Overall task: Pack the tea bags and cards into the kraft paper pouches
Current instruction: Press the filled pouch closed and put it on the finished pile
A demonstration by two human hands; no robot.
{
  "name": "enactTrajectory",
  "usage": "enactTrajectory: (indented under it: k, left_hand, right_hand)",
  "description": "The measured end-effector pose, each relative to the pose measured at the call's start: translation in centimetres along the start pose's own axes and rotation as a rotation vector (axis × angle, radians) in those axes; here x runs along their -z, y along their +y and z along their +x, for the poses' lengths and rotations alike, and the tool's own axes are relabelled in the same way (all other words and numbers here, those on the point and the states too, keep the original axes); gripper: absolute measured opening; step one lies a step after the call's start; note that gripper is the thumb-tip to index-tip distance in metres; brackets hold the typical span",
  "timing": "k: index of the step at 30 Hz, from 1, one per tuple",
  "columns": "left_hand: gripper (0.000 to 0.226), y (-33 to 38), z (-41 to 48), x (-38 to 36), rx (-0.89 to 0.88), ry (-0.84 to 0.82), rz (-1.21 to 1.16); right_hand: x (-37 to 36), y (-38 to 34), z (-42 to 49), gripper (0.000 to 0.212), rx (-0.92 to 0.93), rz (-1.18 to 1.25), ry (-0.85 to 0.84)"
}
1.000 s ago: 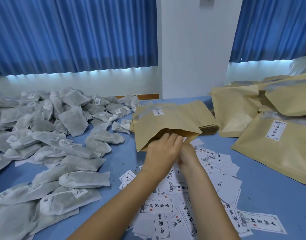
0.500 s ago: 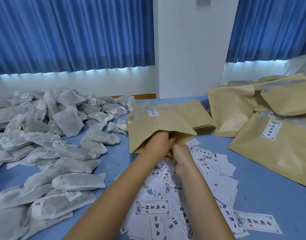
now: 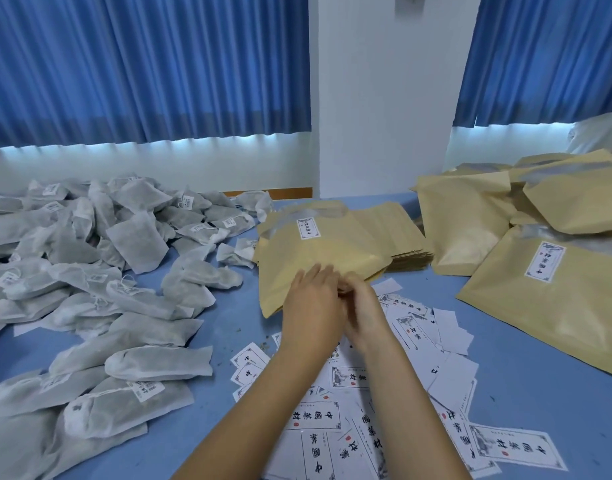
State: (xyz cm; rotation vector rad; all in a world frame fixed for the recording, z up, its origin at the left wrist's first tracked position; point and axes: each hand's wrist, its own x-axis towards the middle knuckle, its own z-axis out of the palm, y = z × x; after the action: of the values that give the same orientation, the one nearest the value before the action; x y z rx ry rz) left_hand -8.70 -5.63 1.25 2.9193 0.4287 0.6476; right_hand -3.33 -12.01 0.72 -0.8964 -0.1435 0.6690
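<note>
**While both hands work at a pouch mouth, tea bags and cards wait on either side**

Head camera, looking forward and down over a blue table (image 3: 539,393). Two bare forearms reach to the middle of the scene. The left hand (image 3: 311,306) lies with fairly straight fingers on the near edge of a kraft pouch (image 3: 318,254). This pouch is the top one of a stack of flat pouches (image 3: 398,233). The right hand (image 3: 361,306) presses close against the left, its fingers curled at the same edge. Motion blur hides whether those fingers pinch the paper or hold anything.

A large heap of grey mesh tea bags (image 3: 90,271) covers the left of the table. White printed cards (image 3: 366,410) lie scattered under and around the forearms. Puffed, filled pouches (image 3: 539,289) are piled at the right. Blue curtains (image 3: 141,64) hang behind.

The step in hand appears to be opening the pouch mouth. To do it well, one hand would best pin the lower layer while the other lifts only the upper one, so the pouches beneath stay put. Thin kraft paper creases easily, so a gentle spread is wiser than a tug. The mouth should gape wide before any tea bag or card goes in.
</note>
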Motion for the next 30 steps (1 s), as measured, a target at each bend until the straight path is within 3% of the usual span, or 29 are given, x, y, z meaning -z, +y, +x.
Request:
enactTrajectory:
  k: [2,5,7,10,13,15,17,22,30]
  left_hand:
    - [0.039,0.2,-1.1,-0.4,-0.014,0.038,-0.092]
    - [0.019,1.3,-3.0,-0.9,0.056,0.061,-0.39]
    - [0.023,1.6,-3.3,-1.0,0.271,-0.09,-0.678]
    - [0.037,0.2,-2.5,-0.2,0.755,-0.36,-1.399]
    - [0.035,-2.5,-1.5,0.1,0.907,-0.177,-1.804]
    - [0.034,-3.8,-1.2,0.0,0.928,0.002,-1.861]
    - [0.028,-4.4,-1.3,-0.1,0.979,0.095,-1.873]
    - [0.017,-5.5,-1.3,0.0,1.043,0.312,-2.0]
    - [0.015,-5.4,-1.2,-0.3,0.99,0.29,-1.992]
  right_hand:
    - [0.0,0.0,0.3,0.026,-0.045,0.042,0.117]
    - [0.6,0.0,1.3,0.037,0.019,-0.114,0.342]
    - [0.7,0.0,1.3,0.031,-0.007,-0.085,0.341]
    - [0.5,-0.1,1.0,0.027,-0.052,-0.023,0.269]
    - [1.2,0.1,1.3,0.025,-0.05,-0.088,0.181]
    - [1.4,0.2,1.4,0.014,-0.069,-0.208,0.132]
    - [1.7,0.3,1.4,0.008,-0.056,-0.398,0.195]
    - [3.0,-0.5,1.4,0.027,0.128,-0.521,0.359]
    - [3.0,-0.6,1.6,0.022,0.095,-0.365,0.343]
